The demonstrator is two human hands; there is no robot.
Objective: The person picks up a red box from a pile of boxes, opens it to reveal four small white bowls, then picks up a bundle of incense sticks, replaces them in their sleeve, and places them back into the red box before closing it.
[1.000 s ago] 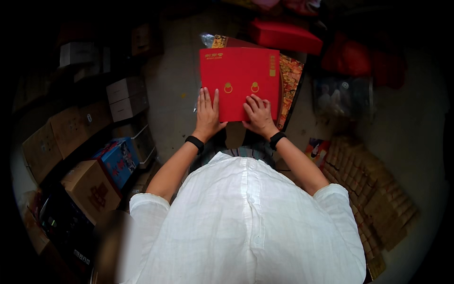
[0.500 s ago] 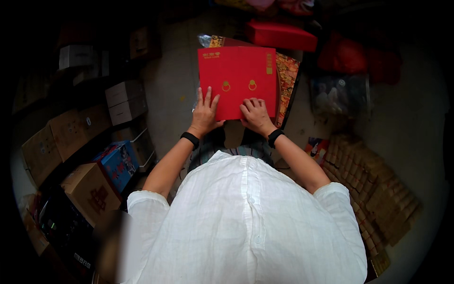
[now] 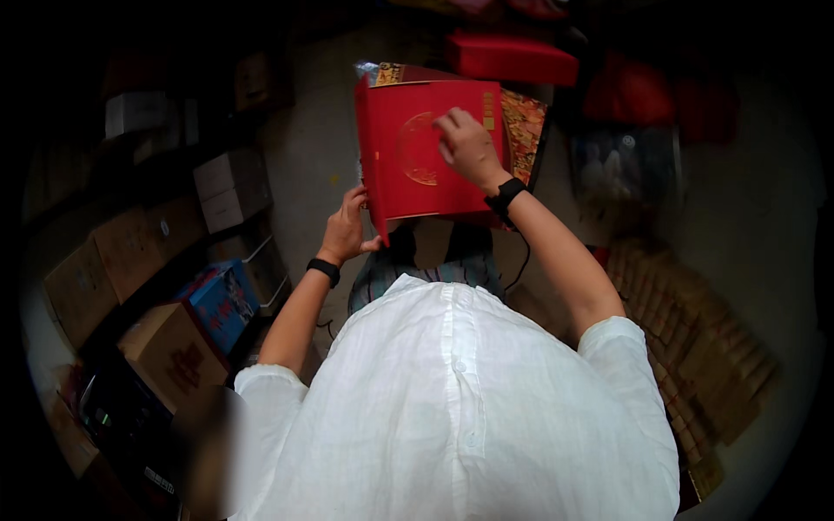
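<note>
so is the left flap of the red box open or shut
Open: the left flap stands raised along the red box's left edge, the left hand beside it, showing part of a gold circle.

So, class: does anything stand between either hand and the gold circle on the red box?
Yes, for the left hand: the raised left flap of the red box stands between it and the gold circle. For the right hand, nothing visible does; it is over the box, though whether it touches is unclear.
</note>
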